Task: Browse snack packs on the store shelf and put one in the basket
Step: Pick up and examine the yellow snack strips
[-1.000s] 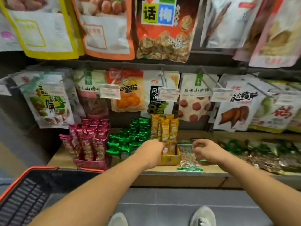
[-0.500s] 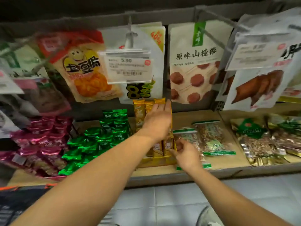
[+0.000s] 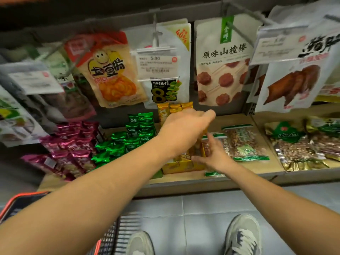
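Upright yellow snack packs (image 3: 173,109) fill a yellow display box (image 3: 181,167) on the wooden shelf (image 3: 184,183). My left hand (image 3: 184,131) reaches over them, its fingers curled down around a yellow pack near the box's right side; the fingertips are hidden. My right hand (image 3: 215,155) lies lower, fingers straight and spread, touching the box's right wall and resting on a clear nut pack (image 3: 244,142). The black basket with a red rim (image 3: 18,199) sits at the lower left, partly hidden by my left forearm.
Green packs (image 3: 132,137) and magenta packs (image 3: 73,144) stand left of the yellow box. Nut bags (image 3: 294,144) lie on the right. Hanging pouches (image 3: 222,61) and price tags (image 3: 156,65) overhang the shelf. My shoes (image 3: 241,236) stand on grey floor tiles.
I have leaned closer to the shelf. My left hand rose from the front of the yellow box, then curled down over the packs. My right hand shifted left to the box.
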A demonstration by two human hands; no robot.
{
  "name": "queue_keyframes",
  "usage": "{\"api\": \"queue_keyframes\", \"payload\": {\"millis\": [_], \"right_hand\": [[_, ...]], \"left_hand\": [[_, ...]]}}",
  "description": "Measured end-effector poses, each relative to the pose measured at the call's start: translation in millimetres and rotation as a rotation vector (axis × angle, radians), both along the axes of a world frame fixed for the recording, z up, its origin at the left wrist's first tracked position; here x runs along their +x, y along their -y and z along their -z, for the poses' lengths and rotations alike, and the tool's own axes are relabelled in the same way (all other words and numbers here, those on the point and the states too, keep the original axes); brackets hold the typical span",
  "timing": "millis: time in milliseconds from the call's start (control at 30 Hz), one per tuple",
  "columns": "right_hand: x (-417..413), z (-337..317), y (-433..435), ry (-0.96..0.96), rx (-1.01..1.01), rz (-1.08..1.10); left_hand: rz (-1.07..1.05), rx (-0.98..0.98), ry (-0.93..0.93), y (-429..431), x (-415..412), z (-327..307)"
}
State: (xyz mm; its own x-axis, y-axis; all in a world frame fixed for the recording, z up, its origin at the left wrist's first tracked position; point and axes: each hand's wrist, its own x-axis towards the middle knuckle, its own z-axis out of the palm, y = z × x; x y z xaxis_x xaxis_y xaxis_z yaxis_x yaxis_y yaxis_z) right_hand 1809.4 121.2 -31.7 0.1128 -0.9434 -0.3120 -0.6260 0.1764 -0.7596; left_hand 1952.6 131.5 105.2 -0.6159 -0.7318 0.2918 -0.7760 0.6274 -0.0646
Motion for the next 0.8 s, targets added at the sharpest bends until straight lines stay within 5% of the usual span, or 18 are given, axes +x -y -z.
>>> {"api": "queue_keyframes", "payload": {"millis": [167, 400, 667, 800], "right_hand": [[0, -93, -16, 0.031, -0.319, -0.256], [-16, -199, -87, 0.01, -0.13, -0.558], [-9, -250, -120, 0.077, 0.011, -0.647], [-7, -246, -126, 0.177, 0.048, -0.593]], "left_hand": [[-0.014, 0.067, -0.471, -58, 19, -42], [-0.108, 0.717, -1.482, -116, 57, -103], [-0.043, 0.984, -1.923, -135, 84, -111], [-0.137, 0.866, -1.84, -126, 90, -103]]}}
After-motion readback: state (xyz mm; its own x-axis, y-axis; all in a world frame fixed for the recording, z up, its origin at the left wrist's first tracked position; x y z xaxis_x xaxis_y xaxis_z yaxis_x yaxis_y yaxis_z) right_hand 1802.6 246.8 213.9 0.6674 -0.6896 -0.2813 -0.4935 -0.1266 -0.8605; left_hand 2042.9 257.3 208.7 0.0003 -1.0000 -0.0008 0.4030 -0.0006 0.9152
